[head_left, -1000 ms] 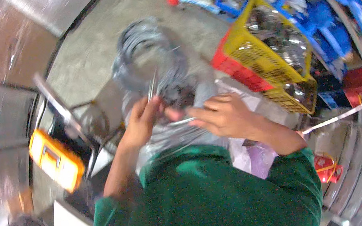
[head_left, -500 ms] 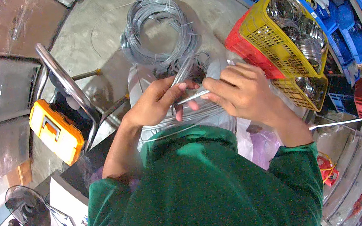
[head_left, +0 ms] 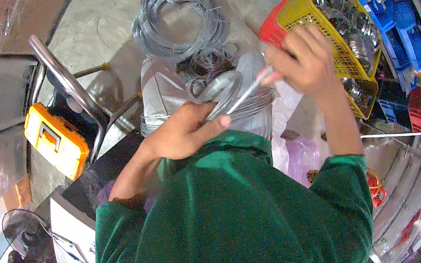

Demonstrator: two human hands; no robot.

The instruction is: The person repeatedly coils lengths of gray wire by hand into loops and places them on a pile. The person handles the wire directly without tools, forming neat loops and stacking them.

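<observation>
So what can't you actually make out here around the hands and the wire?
- Head view: what the right hand grips, a thin reddish-tipped piece, is motion-blurred.
- Left hand: its fingers cover part of the small wire loop.
- Yellow crate: contents too small to identify.
- Lap: hidden by the green shirt.
</observation>
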